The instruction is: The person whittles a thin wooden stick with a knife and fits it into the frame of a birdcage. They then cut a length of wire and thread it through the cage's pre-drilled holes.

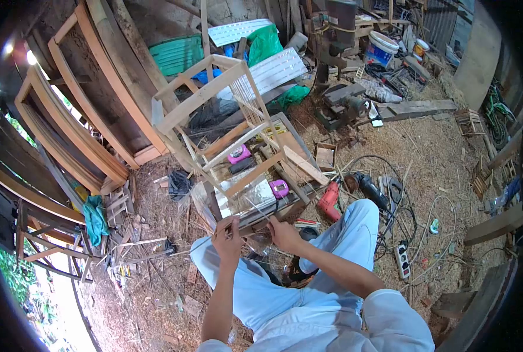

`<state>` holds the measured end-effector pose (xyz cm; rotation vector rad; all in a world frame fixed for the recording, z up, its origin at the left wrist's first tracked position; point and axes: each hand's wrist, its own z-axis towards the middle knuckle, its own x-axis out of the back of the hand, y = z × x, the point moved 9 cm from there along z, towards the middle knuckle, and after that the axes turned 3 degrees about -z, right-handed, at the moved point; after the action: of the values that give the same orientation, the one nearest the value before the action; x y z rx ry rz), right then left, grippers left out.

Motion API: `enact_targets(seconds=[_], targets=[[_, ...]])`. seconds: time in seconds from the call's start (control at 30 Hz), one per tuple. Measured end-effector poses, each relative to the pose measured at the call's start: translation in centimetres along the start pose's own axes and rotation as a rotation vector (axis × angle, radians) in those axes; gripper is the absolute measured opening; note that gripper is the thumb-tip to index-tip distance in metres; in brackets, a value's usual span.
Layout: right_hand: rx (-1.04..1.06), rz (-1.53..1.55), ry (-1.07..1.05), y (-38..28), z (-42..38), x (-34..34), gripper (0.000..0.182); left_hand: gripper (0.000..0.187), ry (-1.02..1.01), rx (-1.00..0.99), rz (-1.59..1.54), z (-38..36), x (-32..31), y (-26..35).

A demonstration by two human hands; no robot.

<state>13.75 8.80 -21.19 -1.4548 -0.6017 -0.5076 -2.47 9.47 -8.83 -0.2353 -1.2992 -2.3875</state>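
Observation:
My left hand (227, 237) is above my left knee, its fingers pinched together; whatever is in them is too small to make out. My right hand (285, 236) is closed on the lower end of a thin wooden stick (257, 208), which points up and to the left. Just beyond both hands stands a low workbench (247, 223). An open wooden frame (200, 97) with slender bars on one side rests on it. Two pink tape measures, one (238, 154) farther off and one (279, 188) nearer my right hand, lie inside and beside the frame.
Right of the bench lie a red drill (330, 201), a dark corded power tool (372, 190) and a power strip (402, 260) with loose cables. Wood shavings cover the floor. Large wooden frames (106, 82) lean at left. A bench vise (346, 105) and paint bucket (380, 48) stand behind.

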Motion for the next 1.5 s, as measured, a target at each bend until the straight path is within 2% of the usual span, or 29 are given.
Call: enact_targets(seconds=[0.1,0.17,0.2,0.27,0.4,0.47,0.53,0.6,0.63,0.73,0.8,0.83,0.9,1.03,1.1,1.23,1.33,1.4,1.43,1.5], targets=[[0.104,-0.011,0.046,-3.7,-1.1,1.4,0.017,0.005,0.010,-0.092,0.047,-0.1,-0.3,0.4],[0.237,0.102,0.230,-5.5,-1.8,2.8,0.020,0.006,0.014,-0.003,-0.030,-0.2,-0.4,-0.8],[0.236,0.102,0.229,-4.8,-1.4,2.5,0.020,0.006,0.014,-0.002,-0.030,-0.3,-0.5,-1.0],[-0.116,-0.052,-0.108,0.4,0.4,-1.2,0.019,0.006,0.051,-0.009,-0.025,-0.3,-0.4,-1.1],[-0.090,-0.098,-0.104,-2.3,-0.4,0.3,0.019,0.007,0.041,0.051,-0.030,-0.3,-0.2,-1.8],[0.163,0.041,0.156,-4.6,-1.0,1.9,0.020,0.006,0.036,-0.004,-0.088,-0.6,-0.5,-2.2],[0.194,0.065,0.167,-4.2,-0.8,1.9,0.019,0.006,0.034,-0.067,-0.015,-0.1,-0.5,-0.6],[-0.122,-0.144,-0.053,-0.3,0.5,-0.5,0.014,0.007,0.033,-0.130,0.058,-0.4,-0.5,0.6],[-0.119,-0.139,-0.047,-0.5,0.6,-0.5,0.014,0.007,0.037,-0.080,0.028,-0.2,-0.4,0.2],[-0.011,-0.095,0.038,-2.8,-0.4,0.7,0.016,0.008,0.043,-0.017,0.017,-0.5,0.0,-0.8],[0.271,0.062,0.296,-6.0,-1.5,3.4,0.019,0.008,0.052,-0.023,0.025,-0.2,-0.3,-1.0],[0.270,0.063,0.295,-5.0,-0.9,2.7,0.019,0.008,0.045,-0.057,0.040,-0.2,-0.4,-0.6],[-0.074,-0.169,0.033,0.3,0.6,-0.7,0.018,0.010,0.036,-0.119,0.058,-0.5,-0.5,0.1],[-0.115,-0.145,-0.012,0.5,-0.2,-1.3,0.019,0.012,-0.026,-0.010,0.091,-0.5,-0.2,-0.7],[-0.034,0.029,-0.032,-0.3,0.5,-0.7,0.019,0.011,0.030,0.049,-0.069,-0.4,-0.4,-2.7],[0.002,0.080,-0.026,-0.2,0.4,-1.1,0.020,0.008,0.013,0.043,-0.075,-0.1,-0.2,-1.8],[-0.077,0.003,-0.046,-2.3,-0.2,0.0,0.021,0.007,-0.024,0.057,-0.004,0.3,-0.6,-1.7],[0.274,0.110,0.257,-6.1,-1.0,2.6,0.021,0.007,0.025,0.032,-0.017,0.4,-0.4,-2.1],[0.276,0.110,0.256,-5.3,-0.6,2.1,0.021,0.007,0.027,0.032,-0.016,0.5,-0.3,-2.0],[-0.011,-0.194,0.005,-0.9,0.5,-0.8,0.022,0.007,-0.044,0.022,0.161,0.5,-0.7,-1.6]])
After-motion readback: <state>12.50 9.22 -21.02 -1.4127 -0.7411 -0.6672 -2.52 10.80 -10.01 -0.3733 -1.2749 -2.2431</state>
